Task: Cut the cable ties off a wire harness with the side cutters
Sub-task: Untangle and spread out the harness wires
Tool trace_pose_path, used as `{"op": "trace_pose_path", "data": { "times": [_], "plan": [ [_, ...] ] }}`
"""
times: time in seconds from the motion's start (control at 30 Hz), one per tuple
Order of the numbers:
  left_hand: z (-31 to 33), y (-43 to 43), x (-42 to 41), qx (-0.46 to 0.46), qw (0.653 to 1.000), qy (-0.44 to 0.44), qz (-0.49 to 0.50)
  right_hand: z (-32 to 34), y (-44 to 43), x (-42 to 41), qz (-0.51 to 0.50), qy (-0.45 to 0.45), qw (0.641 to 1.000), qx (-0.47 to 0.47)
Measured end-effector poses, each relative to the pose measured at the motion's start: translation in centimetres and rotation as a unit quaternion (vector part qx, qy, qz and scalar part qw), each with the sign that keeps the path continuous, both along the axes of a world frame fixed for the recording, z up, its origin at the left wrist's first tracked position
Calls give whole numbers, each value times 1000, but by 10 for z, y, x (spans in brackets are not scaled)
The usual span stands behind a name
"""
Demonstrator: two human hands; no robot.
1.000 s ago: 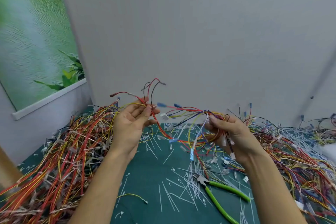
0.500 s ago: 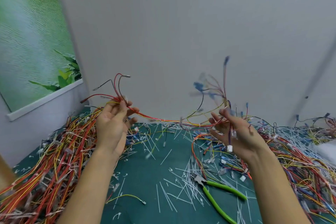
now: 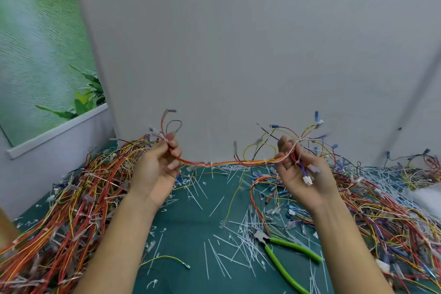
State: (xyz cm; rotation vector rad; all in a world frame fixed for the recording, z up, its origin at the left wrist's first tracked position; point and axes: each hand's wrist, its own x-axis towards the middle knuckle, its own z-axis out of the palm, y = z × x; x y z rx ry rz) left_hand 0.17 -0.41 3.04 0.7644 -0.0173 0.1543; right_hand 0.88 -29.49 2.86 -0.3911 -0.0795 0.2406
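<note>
1. Head view: the left hand [image 3: 155, 169] has its fingers curled round one end of the wire harness [image 3: 229, 163], held stretched above the green table [image 3: 191, 222].
2. The right hand [image 3: 303, 174] grips the other end, its fingers closed round the bundle.
3. The side cutters [image 3: 281, 248] lie on the table below the right hand, touched by neither hand, among cut ties [image 3: 238, 246].
4. Heaps of wires [image 3: 71, 210] lie on both sides.

I see the wire harness [image 3: 226, 163], a bundle of red, orange and yellow wires, stretched level between my left hand [image 3: 155, 169] and right hand [image 3: 301, 179], with a white cable tie [image 3: 211, 164] around it. The green-handled side cutters [image 3: 284, 249] lie below my right hand, handles apart.
</note>
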Motion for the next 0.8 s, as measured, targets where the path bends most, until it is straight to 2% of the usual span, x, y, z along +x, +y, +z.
{"op": "trace_pose_path", "data": {
  "times": [0.13,0.3,0.4,0.5,0.6,0.8],
  "plan": [
    [-1,-9,-1,33,999,18,-15,-4,-3,2,8,-43,999,-28],
    [-2,-19,-3,61,998,10,-11,-5,-4,7,-22,-77,990,-120],
    [0,-24,-6,83,996,-13,-8,-5,-3,8,-67,-98,971,-207],
    [-3,-28,-8,141,989,-38,12,-5,-3,6,-145,-136,926,-321],
    [-7,-32,-7,160,985,-34,54,-3,2,-2,-202,-176,873,-407],
    [-11,-35,-3,196,974,-53,102,5,14,-16,-283,-259,742,-550]
  ]
}}
